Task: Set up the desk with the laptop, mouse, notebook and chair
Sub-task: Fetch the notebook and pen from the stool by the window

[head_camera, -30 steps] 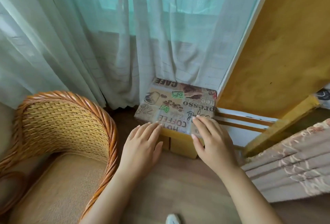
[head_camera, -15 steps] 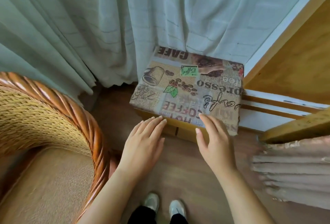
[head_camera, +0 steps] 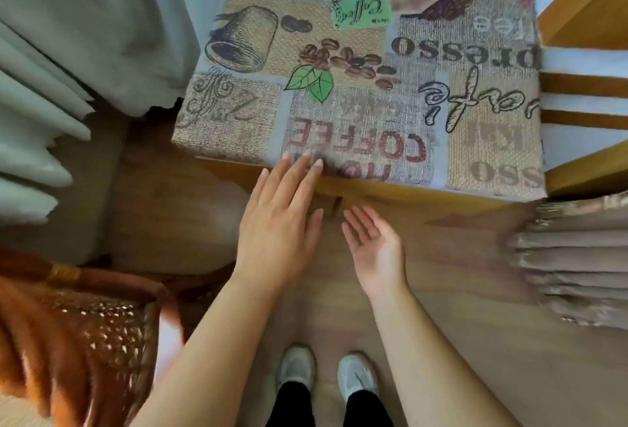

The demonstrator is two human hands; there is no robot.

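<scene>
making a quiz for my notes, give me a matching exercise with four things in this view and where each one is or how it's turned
Things:
1. left hand
2. right hand
3. coffee-print fabric seat cushion on the yellow wooden stool
4. woven orange wicker chair

Places or states:
A. bottom left corner of the view
B. palm turned up, fingers relaxed, holding nothing
C. top centre, against the pale curtain
D. palm down, fingertips at the cushion's near edge

Pairs: 1-D, 2-B, 3-C, 4-A
</scene>
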